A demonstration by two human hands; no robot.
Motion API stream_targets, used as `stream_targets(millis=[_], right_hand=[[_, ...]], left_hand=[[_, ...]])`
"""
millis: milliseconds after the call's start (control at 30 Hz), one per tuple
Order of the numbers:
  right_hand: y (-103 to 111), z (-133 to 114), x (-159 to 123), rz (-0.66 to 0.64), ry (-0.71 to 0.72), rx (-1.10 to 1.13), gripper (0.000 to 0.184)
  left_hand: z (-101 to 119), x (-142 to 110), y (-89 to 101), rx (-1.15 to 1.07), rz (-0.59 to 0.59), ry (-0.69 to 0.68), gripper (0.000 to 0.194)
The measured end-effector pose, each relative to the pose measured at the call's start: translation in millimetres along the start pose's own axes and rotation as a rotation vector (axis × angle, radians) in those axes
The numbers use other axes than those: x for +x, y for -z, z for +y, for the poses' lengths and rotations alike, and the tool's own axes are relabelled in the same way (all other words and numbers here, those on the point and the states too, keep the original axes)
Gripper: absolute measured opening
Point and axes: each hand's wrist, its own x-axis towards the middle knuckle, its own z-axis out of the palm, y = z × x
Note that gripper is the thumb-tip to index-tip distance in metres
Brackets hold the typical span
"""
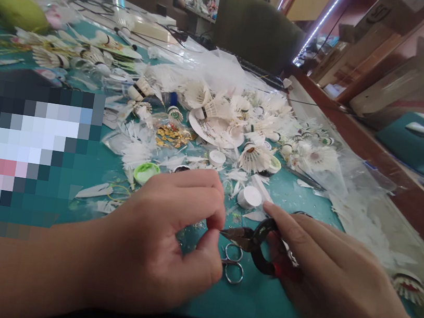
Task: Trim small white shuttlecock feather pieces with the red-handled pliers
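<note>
My left hand (pixel 169 237) is curled in a pinch just above the teal mat (pixel 255 302); whatever sits between thumb and fingertips is too small to make out. My right hand (pixel 329 275) grips dark pliers (pixel 253 241), whose tip points left and meets the left hand's pinch. A small pair of silver scissors (pixel 232 264) lies on the mat right under both hands. Just beyond the fingers sit a white round cap (pixel 249 197) and a green lid (pixel 146 172).
Cut white feathers and several shuttlecocks (pixel 254 157) litter the mat beyond my hands, with a white plate (pixel 216 130), a packet of gold bits (pixel 174 135) and clear plastic bags (pixel 348 199). A green chair (pixel 254 28) stands behind; boxes line the right wall.
</note>
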Motion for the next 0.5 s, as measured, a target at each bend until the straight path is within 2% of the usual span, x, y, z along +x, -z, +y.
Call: stream_targets(millis=[500], right_hand=[[3.0,-0.3,0.9,-0.033,0.003,-0.01,0.041]], left_hand=[[-0.7,-1.0,0.0,-0.067,-0.018,-0.003,0.018]])
